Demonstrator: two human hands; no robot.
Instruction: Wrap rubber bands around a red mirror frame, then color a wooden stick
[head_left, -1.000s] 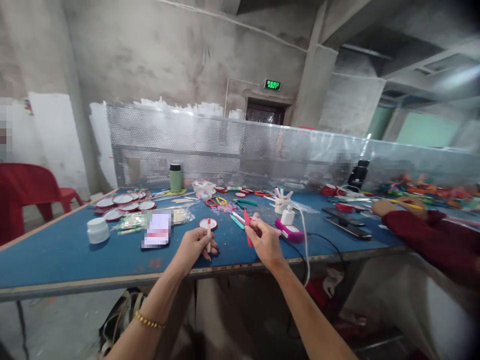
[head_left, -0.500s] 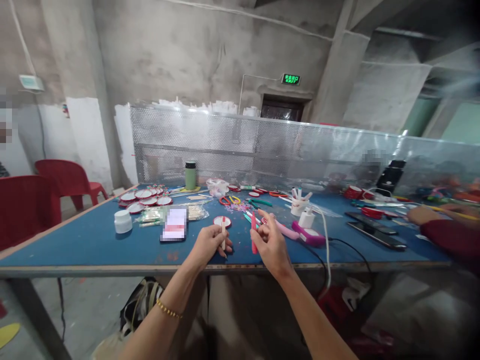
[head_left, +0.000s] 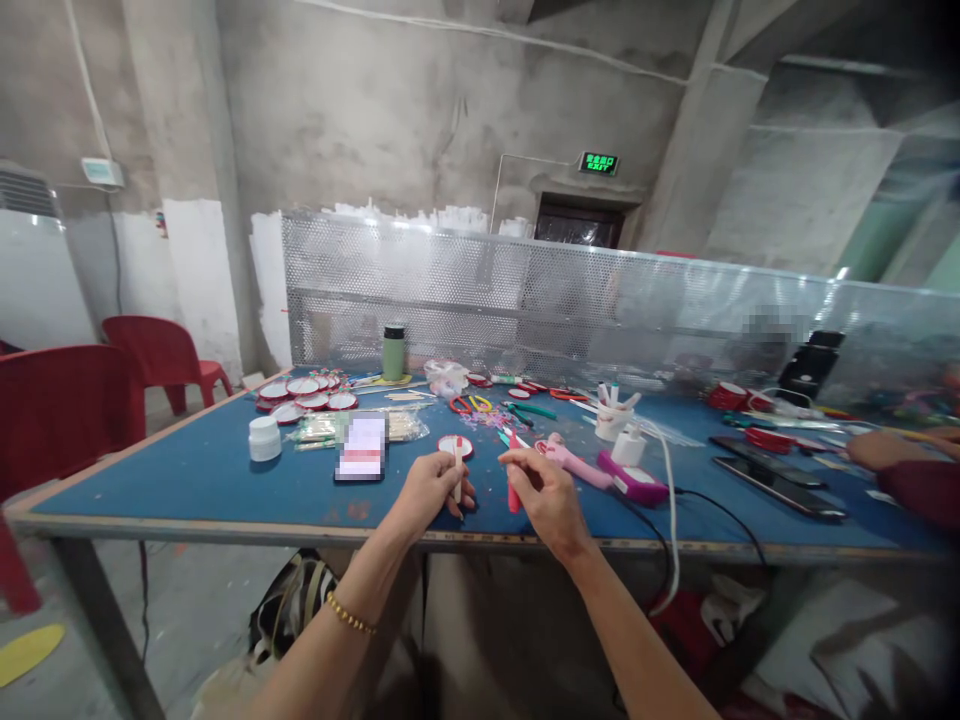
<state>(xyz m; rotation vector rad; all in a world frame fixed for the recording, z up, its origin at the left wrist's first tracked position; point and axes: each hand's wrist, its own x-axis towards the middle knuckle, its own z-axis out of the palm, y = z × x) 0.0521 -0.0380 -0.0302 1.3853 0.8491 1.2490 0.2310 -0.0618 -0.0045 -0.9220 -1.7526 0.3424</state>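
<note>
Left hand (head_left: 431, 490) pinching one white stick (head_left: 457, 470), frame centre; right hand (head_left: 546, 492) gripping one red pen (head_left: 514, 488). Two phones (head_left: 776, 477) right.

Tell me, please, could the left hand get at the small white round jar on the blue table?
Probably yes, though not at once: the left hand is shut on a thin white stick. The small white round jar stands further left on the blue table, with nothing tall between.

Head-worn view, forward and slightly downward, across blue table (head_left: 187, 480), near.
</note>
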